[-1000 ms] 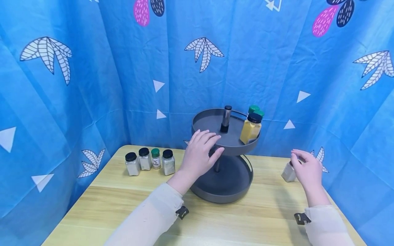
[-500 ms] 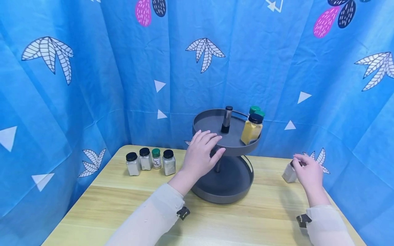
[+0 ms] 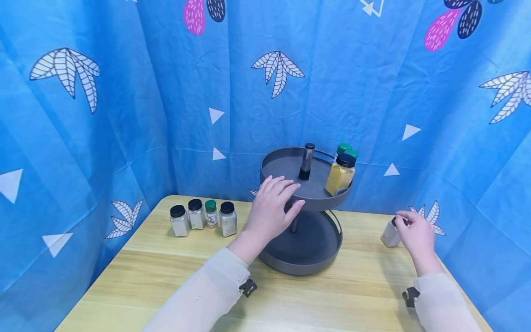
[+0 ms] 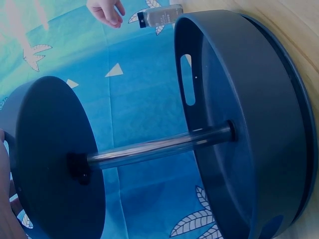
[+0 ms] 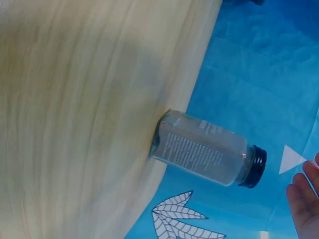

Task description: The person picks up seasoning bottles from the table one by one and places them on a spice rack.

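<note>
backdrop: blue cloth (image 3: 124,115) hangs on three sides, 9 through 12 to 3 o'clock, creased | print: white leaves, white triangles, pink and dark ovals at 12 | furniture: pale wooden table (image 3: 166,276) at 6 o'clock | light: even, bright

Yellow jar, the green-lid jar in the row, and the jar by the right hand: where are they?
Yellow jar (image 3: 339,179), head view, on its yellow body.
Green-lid jar (image 3: 211,216), head view, on its label.
Jar by the right hand (image 5: 204,152), right wrist view, on its side.
</note>
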`<state>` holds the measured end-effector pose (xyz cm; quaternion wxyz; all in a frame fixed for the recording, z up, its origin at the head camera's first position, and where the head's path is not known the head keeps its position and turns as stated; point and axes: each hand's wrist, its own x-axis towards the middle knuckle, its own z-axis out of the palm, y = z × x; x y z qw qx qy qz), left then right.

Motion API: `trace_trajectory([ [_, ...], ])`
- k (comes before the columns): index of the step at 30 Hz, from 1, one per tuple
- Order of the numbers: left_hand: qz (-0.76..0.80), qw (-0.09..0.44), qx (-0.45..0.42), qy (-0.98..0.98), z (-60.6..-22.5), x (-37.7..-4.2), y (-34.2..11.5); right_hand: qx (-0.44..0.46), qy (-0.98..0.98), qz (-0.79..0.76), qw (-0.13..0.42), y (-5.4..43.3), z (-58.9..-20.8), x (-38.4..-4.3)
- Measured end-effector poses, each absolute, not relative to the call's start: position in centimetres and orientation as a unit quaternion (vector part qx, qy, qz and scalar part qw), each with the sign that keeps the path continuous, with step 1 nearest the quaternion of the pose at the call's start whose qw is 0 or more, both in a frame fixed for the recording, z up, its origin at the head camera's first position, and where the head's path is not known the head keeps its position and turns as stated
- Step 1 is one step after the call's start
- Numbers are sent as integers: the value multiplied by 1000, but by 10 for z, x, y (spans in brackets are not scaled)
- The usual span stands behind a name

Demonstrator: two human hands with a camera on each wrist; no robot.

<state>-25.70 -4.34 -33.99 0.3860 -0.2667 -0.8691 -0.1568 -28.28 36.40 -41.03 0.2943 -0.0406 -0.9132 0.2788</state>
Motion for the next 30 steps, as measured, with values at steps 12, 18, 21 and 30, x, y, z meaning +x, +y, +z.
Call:
trace_trajectory([
  [12,-154,388,-262,-870,-340,-257,-43,-49,-929,263,257,371,-419,-294],
  [18,-151,392,-261,-869,-341,-257,-43,-47,-931,263,250,373,-427,-297],
  [21,-153,393,-260,-869,-341,-256,-43,-37,-932,257,253,374,-430,-299],
  [30,-148,394,-261,-869,-341,-256,-42,-22,-929,246,274,376,-440,-305],
])
